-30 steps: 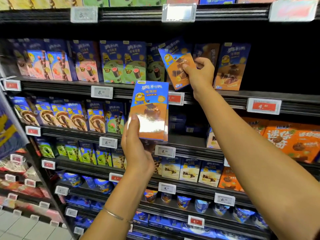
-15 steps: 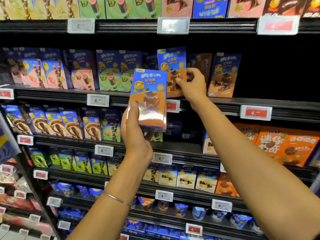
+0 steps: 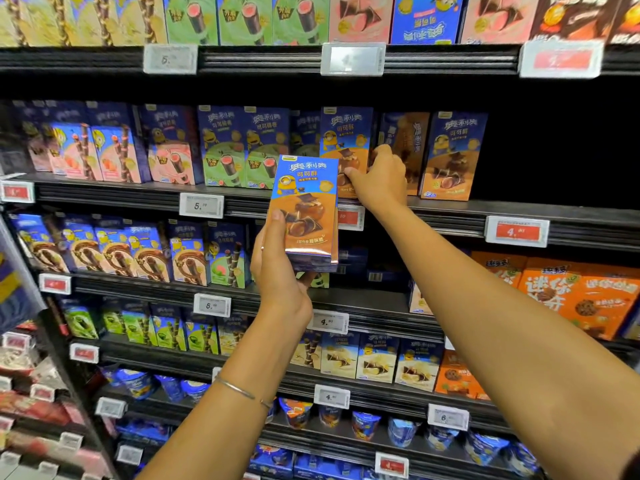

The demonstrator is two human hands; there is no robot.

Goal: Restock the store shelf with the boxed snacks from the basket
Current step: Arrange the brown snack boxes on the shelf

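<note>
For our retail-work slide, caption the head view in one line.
Right hand grips one blue-and-orange box standing on the shelf; left hand holds a second box ready.

Bright, even store light is falling from above and in front, flattening the colours of the box fronts. It is glaring off the glossy blue-and-orange cardboard snack box [image 3: 304, 216] that the left hand [image 3: 277, 268] is gripping, laying a pale sheen along its lower edge. It is also whitening the blank white plastic price tag [image 3: 353, 58] on the top black metal shelf rail [image 3: 277, 60]. The black shelf recess [image 3: 554, 150] is sinking into deep shadow. The middle is showing sharp, including the right hand [image 3: 381, 178] gripping the matching shelved box [image 3: 346, 140]. The wide lens is bending the rails toward the edges. The red and white packets at the lower left [image 3: 20, 427] are smearing into blur.
</note>
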